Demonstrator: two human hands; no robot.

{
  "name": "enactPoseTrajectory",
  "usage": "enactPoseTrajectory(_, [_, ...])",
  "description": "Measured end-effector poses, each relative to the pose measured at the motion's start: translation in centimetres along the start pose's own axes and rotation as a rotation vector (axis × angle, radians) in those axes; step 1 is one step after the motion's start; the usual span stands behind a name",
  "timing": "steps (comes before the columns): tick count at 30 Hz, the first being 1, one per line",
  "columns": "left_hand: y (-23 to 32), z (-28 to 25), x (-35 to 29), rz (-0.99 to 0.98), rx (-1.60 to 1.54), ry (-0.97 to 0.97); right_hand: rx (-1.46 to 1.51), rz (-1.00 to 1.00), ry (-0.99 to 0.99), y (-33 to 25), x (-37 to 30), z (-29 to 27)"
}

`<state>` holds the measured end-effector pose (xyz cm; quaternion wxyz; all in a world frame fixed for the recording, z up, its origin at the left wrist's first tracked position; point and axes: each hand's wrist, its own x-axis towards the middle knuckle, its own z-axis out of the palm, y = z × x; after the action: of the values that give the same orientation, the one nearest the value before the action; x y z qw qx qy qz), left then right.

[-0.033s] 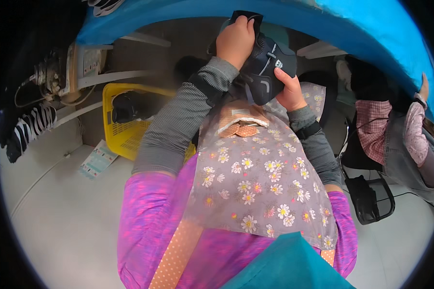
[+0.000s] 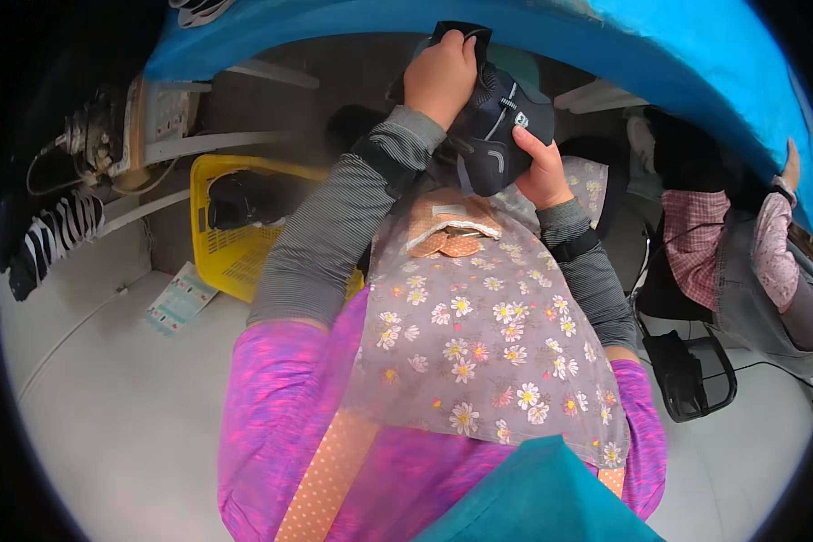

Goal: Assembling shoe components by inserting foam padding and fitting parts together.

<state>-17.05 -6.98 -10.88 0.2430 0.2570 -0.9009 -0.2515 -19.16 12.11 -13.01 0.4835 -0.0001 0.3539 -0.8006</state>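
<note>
Above my lap, close to the edge of the blue-covered table, both hands hold up a dark navy and black shoe upper (image 2: 490, 135). It has a small pale badge and light grey trim lines; no sole shows. The fingers of my left hand (image 2: 443, 79) are closed on the black edge at its top. My right hand (image 2: 544, 170) grips the lower right side, thumb on the outer face and the other fingers mostly hidden behind. A teal surface (image 2: 513, 65) shows just behind the upper.
The blue table cover (image 2: 352, 20) curves across the far side. At left stand a yellow basket (image 2: 200, 244) holding a dark item and black-and-white striped pieces (image 2: 59, 235). A printed sheet (image 2: 181, 300) lies on the floor. To the right sits another person (image 2: 757, 271) near a black-framed object (image 2: 686, 375).
</note>
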Motion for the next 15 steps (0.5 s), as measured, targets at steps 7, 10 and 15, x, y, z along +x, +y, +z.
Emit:
enactPoseTrajectory(7, [2.6, -2.9, 0.1, 0.021, 0.068, 0.000, -0.073, -0.107, -0.066, -0.5, -0.5, 0.3])
enactPoseTrajectory(10, [0.4, -1.0, -0.4, 0.001, 0.107, 0.007, -0.014, -0.065, -0.032, -0.2, -0.1, 0.4])
enactPoseTrajectory(15, [0.1, 0.0, 0.0, 0.069, 0.071, -0.041, 0.000, -0.037, -0.016, 0.4, 0.2, -1.0])
